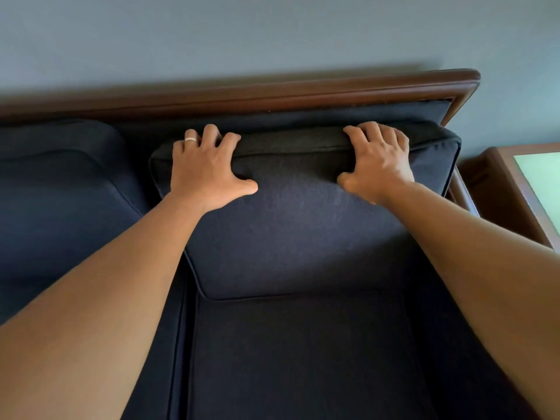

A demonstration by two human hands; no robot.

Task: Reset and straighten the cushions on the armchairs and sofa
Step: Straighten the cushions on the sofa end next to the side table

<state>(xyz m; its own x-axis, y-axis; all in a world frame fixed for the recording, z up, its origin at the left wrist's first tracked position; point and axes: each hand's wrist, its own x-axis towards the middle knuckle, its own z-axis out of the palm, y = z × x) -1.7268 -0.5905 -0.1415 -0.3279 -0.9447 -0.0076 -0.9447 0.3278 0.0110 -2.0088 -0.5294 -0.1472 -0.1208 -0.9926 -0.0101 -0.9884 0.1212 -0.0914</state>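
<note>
A dark navy back cushion (297,225) leans against the sofa's back at the right end, its top edge a little forward of the wooden rail (272,89). My left hand (206,168), with a ring on one finger, grips the cushion's top edge near its left corner. Near the right corner, my right hand (378,162) grips the same top edge. On both hands the fingers curl over the top and the thumbs press on the front face. Below it lies the matching seat cushion (303,353).
A second navy back cushion (57,189) stands to the left. A wooden side table with a pale green glass top (542,180) sits close to the sofa's right end. The grey-green wall (272,31) runs right behind the sofa.
</note>
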